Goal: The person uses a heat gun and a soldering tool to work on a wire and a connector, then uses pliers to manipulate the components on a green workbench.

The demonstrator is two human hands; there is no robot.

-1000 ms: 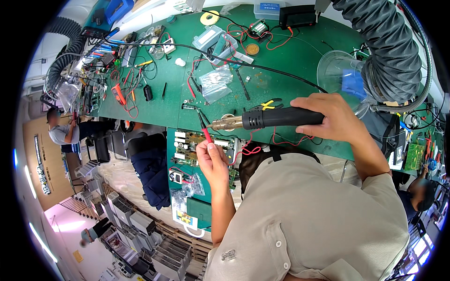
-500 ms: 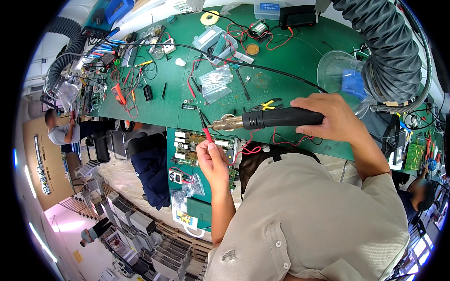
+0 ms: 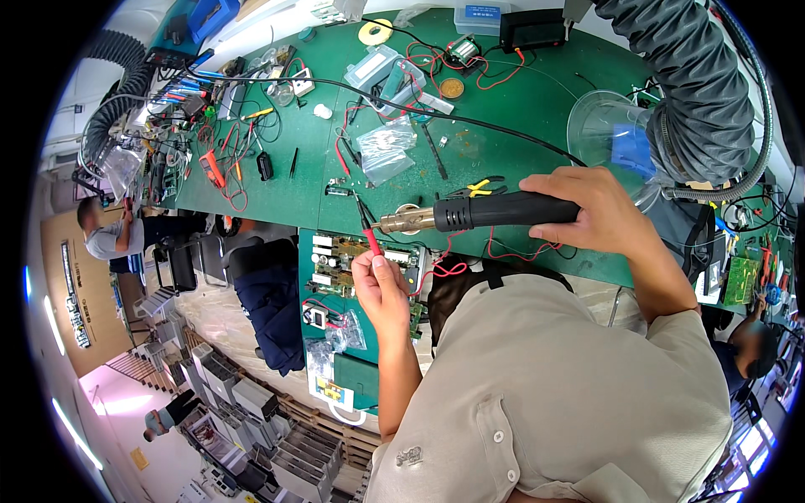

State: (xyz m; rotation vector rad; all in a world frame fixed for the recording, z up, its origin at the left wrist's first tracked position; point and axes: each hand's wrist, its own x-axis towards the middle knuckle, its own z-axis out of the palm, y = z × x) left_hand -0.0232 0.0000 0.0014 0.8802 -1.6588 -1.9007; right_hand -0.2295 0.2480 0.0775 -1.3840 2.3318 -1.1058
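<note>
My right hand [image 3: 599,205] is closed around the black handle of a hot air gun [image 3: 503,211]. Its metal nozzle points left at a test probe [image 3: 371,241], which has a red grip and a dark upper part. The probe is pinched upright between the fingers of my left hand [image 3: 381,289], and the nozzle's mouth is right beside it; I cannot tell if they touch. A red lead [image 3: 442,270] runs near my left hand. Below the probe lies a circuit board [image 3: 335,260], partly hidden by my left hand. Yellow-and-black pliers [image 3: 482,186] rest behind the gun.
On the green bench [image 3: 495,101] are a clear plastic bag [image 3: 387,151], an open plastic box [image 3: 373,69], an orange multimeter [image 3: 212,169] and tangled leads. A black cable crosses overhead. A ribbed grey extraction hose [image 3: 688,75] hangs at right. Other people are at left and right.
</note>
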